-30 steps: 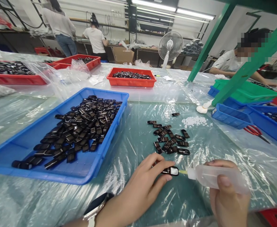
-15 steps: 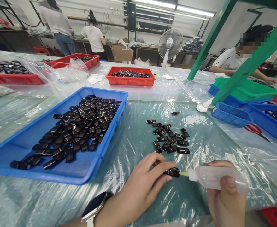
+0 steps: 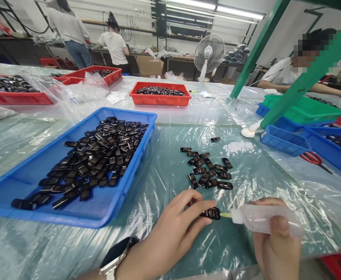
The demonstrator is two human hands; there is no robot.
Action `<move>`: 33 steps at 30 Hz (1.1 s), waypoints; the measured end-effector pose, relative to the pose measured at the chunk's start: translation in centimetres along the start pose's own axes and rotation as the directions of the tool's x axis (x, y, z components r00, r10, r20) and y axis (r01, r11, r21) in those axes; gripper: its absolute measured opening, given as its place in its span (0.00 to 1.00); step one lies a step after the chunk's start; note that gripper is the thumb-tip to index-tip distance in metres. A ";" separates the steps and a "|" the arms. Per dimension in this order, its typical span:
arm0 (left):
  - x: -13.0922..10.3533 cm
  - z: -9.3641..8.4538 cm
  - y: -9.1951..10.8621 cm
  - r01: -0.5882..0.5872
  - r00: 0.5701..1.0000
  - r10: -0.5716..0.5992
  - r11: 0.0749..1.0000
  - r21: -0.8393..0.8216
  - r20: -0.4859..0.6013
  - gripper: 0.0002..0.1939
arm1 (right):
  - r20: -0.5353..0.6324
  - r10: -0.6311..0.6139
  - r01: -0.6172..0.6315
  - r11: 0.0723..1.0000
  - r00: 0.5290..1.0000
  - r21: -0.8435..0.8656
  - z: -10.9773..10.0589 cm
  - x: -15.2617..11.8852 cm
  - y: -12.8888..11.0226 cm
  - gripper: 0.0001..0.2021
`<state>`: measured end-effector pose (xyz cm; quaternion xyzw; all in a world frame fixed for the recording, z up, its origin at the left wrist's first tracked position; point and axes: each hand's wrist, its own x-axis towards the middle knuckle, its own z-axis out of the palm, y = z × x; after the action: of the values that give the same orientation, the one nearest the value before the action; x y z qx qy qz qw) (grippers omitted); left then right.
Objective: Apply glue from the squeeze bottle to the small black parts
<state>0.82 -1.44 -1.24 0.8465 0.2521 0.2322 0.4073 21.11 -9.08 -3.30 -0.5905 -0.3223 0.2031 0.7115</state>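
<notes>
Between the fingers and thumb of my left hand (image 3: 179,221) is a small glossy black plastic piece (image 3: 213,213), held just above the sheeted table. My right hand (image 3: 275,233) is wrapped around a translucent squeeze bottle (image 3: 263,217) lying sideways in its grip. The bottle's thin yellowish nozzle points left, its tip at the right end of the black piece. Several similar black pieces (image 3: 208,175) lie loose on the table beyond my hands. To the left, a blue tray (image 3: 106,217) holds a heap of them.
Small white bits (image 3: 239,147) lie beside a green post (image 3: 249,54). Red-handled pliers (image 3: 313,157) rest near blue bins (image 3: 284,142) on the right. A red tray (image 3: 160,99) of dark parts stands farther back. A co-worker (image 3: 281,74) sits at the right; two people stand behind.
My hands, the black piece and the bottle hold nearly the same positions, with the nozzle still at the piece's end. The co-worker's arm at right has stretched farther right.
</notes>
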 end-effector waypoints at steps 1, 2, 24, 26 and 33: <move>0.0 0.0 0.0 0.005 1.000 -0.005 1.000 -0.003 0.000 0.16 | -0.011 0.008 -0.008 1.000 1.000 0.007 0.0 -0.1 0.0 0.21; 0.0 0.0 0.1 0.009 1.000 -0.009 1.000 -0.006 0.000 0.16 | -0.020 0.010 -0.009 1.000 1.000 0.011 0.1 -0.2 0.1 0.21; -0.1 0.1 -0.1 0.026 1.000 -0.026 0.999 -0.025 -0.009 0.16 | -0.043 0.048 -0.046 0.998 0.998 0.029 0.1 -0.6 0.6 0.20; -0.2 0.1 0.0 0.016 1.000 -0.016 1.000 -0.020 -0.010 0.17 | -0.030 0.035 -0.034 0.999 0.999 0.023 0.3 -0.4 0.1 0.20; 0.0 -0.1 0.2 -0.015 1.000 0.015 1.000 0.004 -0.002 0.17 | 0.007 0.053 -0.053 0.999 0.999 -0.008 0.7 0.3 -0.9 0.22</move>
<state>0.79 -1.49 -1.06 0.8491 0.2466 0.2354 0.4035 20.73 -8.57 -2.31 -0.6008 -0.3099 0.2225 0.7025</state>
